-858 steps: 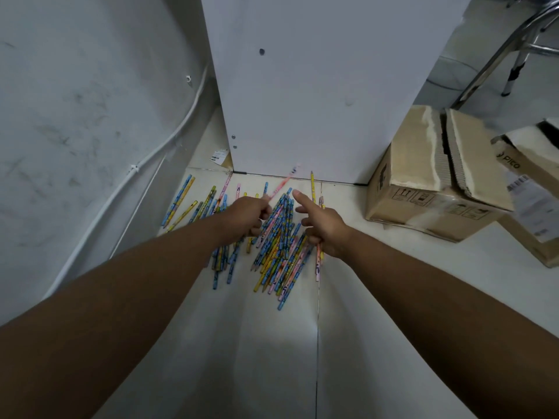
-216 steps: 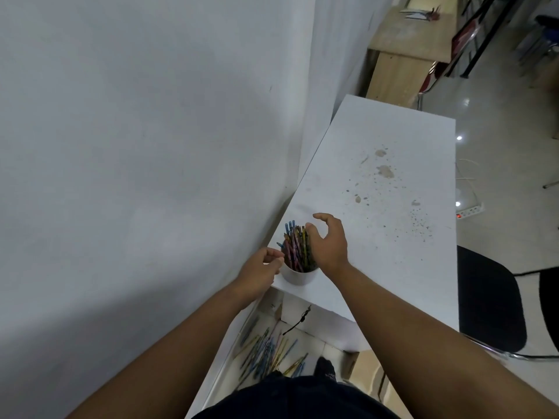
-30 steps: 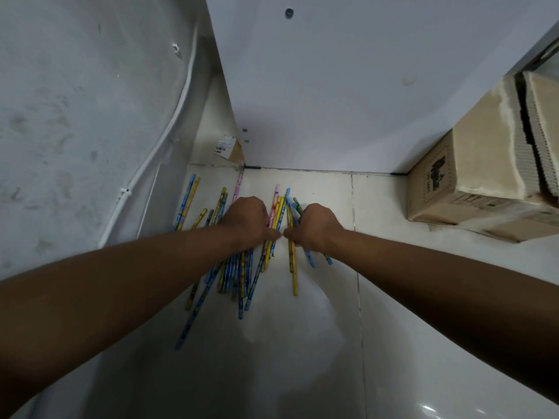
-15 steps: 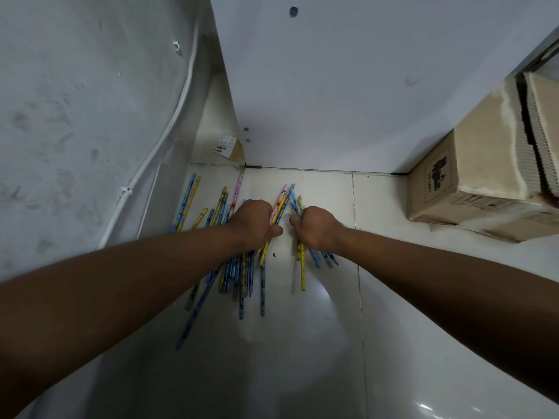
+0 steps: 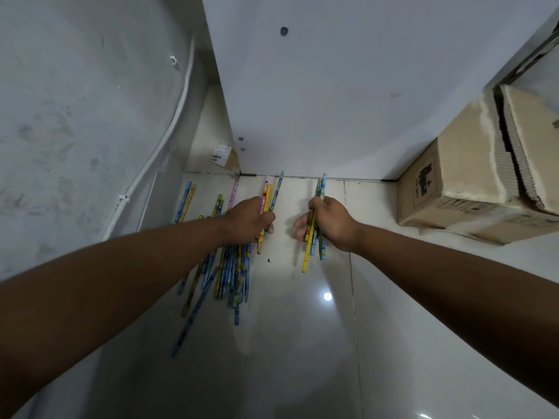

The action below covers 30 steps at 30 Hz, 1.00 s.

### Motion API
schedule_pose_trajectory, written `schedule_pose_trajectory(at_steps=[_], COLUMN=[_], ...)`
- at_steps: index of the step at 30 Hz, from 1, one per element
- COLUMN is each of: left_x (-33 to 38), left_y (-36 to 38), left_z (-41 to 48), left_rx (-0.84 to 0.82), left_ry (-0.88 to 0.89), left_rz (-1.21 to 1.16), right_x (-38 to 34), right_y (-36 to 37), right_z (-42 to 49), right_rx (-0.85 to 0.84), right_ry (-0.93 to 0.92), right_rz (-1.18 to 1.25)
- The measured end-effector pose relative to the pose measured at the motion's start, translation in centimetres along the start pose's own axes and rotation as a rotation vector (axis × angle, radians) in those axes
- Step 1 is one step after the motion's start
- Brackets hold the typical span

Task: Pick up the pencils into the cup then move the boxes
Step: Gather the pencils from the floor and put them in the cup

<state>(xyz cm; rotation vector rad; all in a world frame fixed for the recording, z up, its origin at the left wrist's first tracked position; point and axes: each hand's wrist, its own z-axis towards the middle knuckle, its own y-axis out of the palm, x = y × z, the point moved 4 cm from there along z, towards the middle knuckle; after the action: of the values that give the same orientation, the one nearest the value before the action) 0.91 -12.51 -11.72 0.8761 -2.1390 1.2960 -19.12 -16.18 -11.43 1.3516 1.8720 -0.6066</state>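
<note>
On the pale floor [image 5: 302,358] below the white panel [image 5: 332,101], my left hand [image 5: 249,220] clamps a few pencils [image 5: 266,204] and my right hand [image 5: 331,222] a second bunch [image 5: 307,255] — fistfuls mean fewer trips to the unseen cup — while the pile [image 5: 233,276] waits under my left wrist.

Blue, yellow and pink patterned pencils [image 5: 233,276], pale cream floor tiles [image 5: 302,358], tan cardboard box [image 5: 472,176], white panel [image 5: 332,101]

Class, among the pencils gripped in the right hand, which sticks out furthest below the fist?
The yellow pencil in the right hand; the blue ones beside it end shorter.
</note>
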Motion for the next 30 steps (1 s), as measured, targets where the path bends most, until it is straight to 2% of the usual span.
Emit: schedule_pose_trajectory(at_steps=[6,13,17,21,24,28,30], left_x=[1.5,2.5,2.6,4.0,5.3,7.7,8.9], left_y=[-0.3,0.3,0.4,-0.4,-2.5,-5.1,-6.0], left_z=[0.0,-0.2,-1.0,-4.6,-8.6,-15.3,-18.4], left_rx=[0.072,0.241,0.310,0.442,0.534,0.519,0.501], left_ry=[0.070,0.132,0.088,-0.026,-0.008,-0.010,-0.049], left_rz=[-0.221,-0.294,-0.380,-0.333,-0.320,-0.383,-0.500], right_x=[-0.2,-1.7,-2.6,-3.1,-3.7,-5.8,-7.0], right_y=[-0.9,0.6,1.9,3.8,5.1,5.8,5.7], right_z=[0.1,-0.6,-1.3,-5.0,-9.1,-16.1,-19.5], right_rx=[0.062,-0.056,-0.061,-0.014,-0.003,-0.019,0.004], right_ry=[0.036,0.065,0.030,0.056,0.100,0.140,0.156], right_rz=[0.102,0.130,0.040,0.097,0.199,0.269,0.280])
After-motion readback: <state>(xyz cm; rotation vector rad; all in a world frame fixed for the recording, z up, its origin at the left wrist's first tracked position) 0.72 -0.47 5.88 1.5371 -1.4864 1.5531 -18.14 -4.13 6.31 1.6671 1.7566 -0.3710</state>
